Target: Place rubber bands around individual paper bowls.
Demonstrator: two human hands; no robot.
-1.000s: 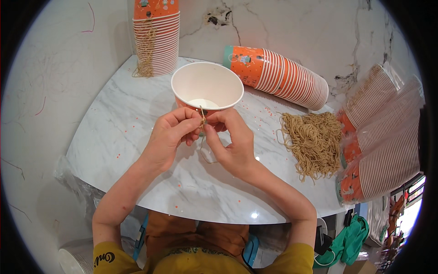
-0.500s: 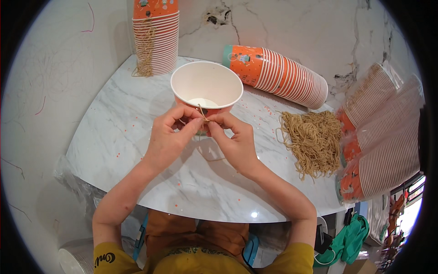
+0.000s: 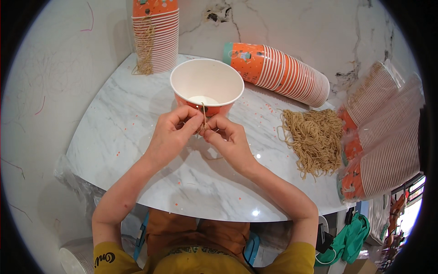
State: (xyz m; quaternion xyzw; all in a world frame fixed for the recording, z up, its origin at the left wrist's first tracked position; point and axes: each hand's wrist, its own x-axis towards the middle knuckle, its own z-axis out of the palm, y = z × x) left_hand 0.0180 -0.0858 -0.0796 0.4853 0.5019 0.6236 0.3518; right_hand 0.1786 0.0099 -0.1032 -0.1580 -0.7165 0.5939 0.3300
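A large orange paper bucket with a white inside stands upright in front of me. A tan string hangs at its near side from just below the rim. My left hand is closed in a pinch on the string, close against the bucket wall. Beside it, my right hand has thumb and fingers curled together on the string a little lower. Part of the string between the fingers is hidden, so I cannot tell whether it is knotted. A loose end trails below the hands.
A tangled heap of tan string lies at the right of the marble table. Stacked buckets stand at the back left, strings hanging down them. Another stack lies on its side behind. Plastic-wrapped stacks are at the right edge.
My right hand has moved slightly down and left, its fingers curling in more. More of the string below the rim now shows, drawn straight. My left hand has barely moved.
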